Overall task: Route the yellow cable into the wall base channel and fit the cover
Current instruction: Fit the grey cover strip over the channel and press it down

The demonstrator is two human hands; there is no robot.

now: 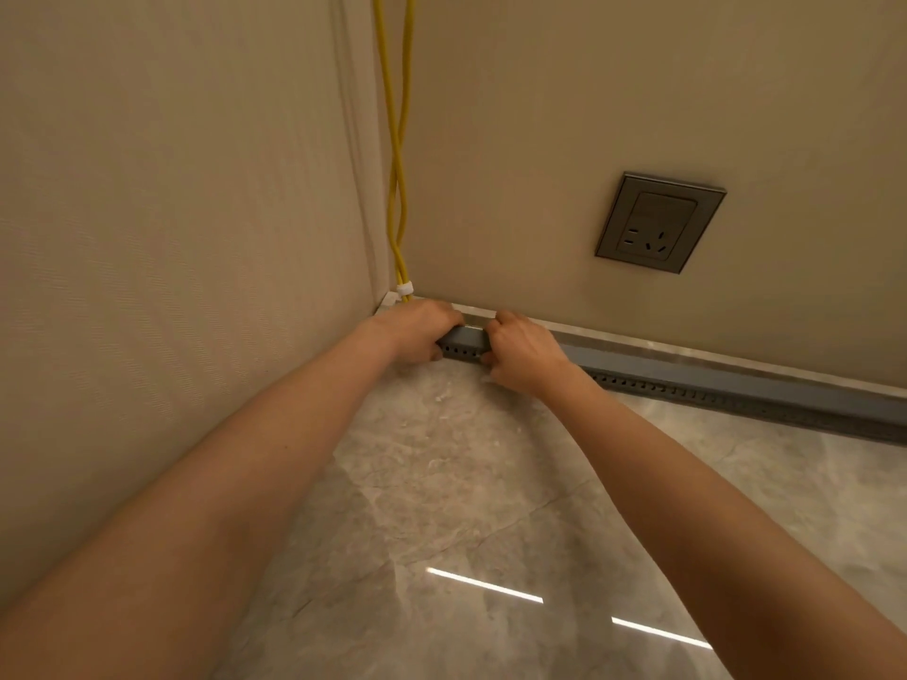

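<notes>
Grey cover (687, 373) runs along the wall base, right of both hands | left hand (417, 331) and right hand (520, 350) clamp its corner end; press evenly, seating it squarely | yellow cable (398, 188) drops just behind the left hand; channel contents hidden.
</notes>
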